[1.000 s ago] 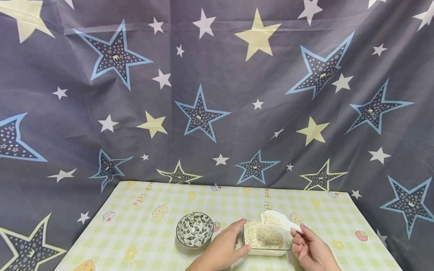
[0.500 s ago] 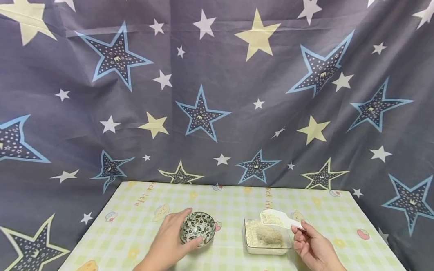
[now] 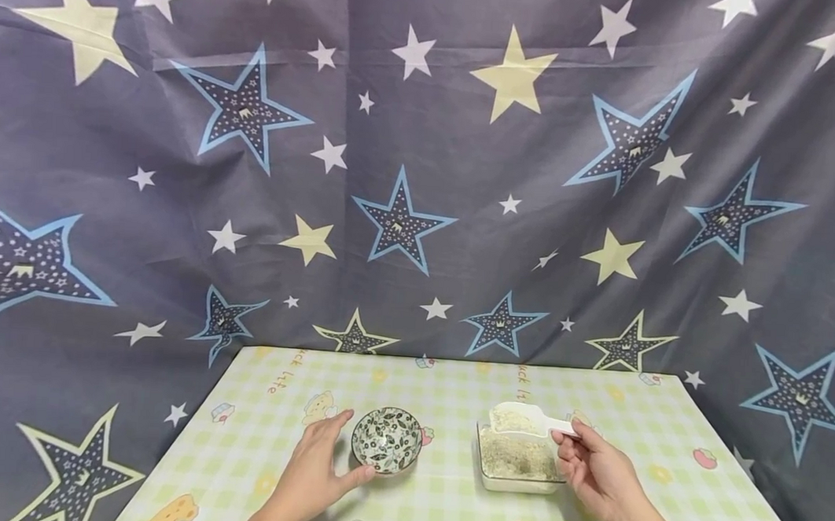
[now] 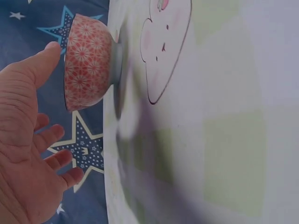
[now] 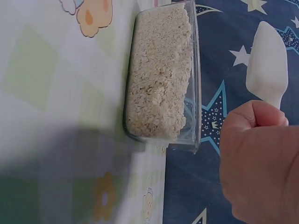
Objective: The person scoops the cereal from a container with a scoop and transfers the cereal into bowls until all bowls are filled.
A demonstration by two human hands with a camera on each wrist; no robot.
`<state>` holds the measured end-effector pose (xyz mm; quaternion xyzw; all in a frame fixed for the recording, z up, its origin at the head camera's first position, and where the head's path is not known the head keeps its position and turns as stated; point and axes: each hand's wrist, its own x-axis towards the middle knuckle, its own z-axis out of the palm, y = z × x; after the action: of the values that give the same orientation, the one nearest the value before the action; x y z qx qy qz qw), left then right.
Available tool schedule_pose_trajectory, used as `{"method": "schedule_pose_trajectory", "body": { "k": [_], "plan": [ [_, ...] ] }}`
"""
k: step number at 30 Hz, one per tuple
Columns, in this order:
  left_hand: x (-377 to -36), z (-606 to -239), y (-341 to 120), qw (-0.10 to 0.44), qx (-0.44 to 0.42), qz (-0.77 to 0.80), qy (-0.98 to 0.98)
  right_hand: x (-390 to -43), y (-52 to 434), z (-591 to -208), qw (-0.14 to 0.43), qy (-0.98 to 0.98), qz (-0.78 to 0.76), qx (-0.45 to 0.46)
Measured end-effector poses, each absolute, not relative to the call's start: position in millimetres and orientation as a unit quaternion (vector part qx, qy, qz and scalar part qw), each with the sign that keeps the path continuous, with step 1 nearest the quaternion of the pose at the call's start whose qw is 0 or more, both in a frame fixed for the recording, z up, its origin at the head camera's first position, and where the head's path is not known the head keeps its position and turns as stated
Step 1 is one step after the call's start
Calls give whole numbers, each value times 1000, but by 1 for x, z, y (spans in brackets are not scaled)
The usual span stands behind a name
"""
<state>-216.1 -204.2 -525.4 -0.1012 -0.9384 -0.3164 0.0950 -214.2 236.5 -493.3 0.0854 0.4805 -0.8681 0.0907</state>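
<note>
My right hand [image 3: 601, 471] pinches the handle of a white scoop [image 3: 547, 425], held over a clear rectangular container [image 3: 512, 484] of pale grains [image 3: 520, 456]. Some grains lie in the scoop's bowl. From the right wrist, the underside of the scoop [image 5: 267, 65] shows above the container [image 5: 196, 93]. To the left stands a small bowl [image 3: 387, 440] with dark leaf patterns inside; its outside is red-patterned in the left wrist view [image 4: 88, 63]. Beside it is my left hand [image 3: 314, 467], fingers spread and relaxed, thumb tip close to the near rim.
A green-checked cloth with cartoon prints covers the table [image 3: 440, 513]. Behind it hangs a dark curtain [image 3: 424, 135] with stars. The bowl and container stand apart, with a stretch of cloth between them.
My left hand has left the container's side and moved left to the bowl, its thumb now drawn back to the rim. The right hand keeps the loaded scoop over the container.
</note>
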Motion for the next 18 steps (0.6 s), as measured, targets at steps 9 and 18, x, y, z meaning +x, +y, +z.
{"method": "schedule_pose_trajectory", "body": {
  "k": [9, 18],
  "plan": [
    [-218, -529, -203, 79, -101, -320, -939, -218, 229, -491, 60, 573, -811, 99],
    [-218, -530, -202, 74, -109, -315, -940, -222, 232, -498, 48, 622, -777, 80]
  ]
}}
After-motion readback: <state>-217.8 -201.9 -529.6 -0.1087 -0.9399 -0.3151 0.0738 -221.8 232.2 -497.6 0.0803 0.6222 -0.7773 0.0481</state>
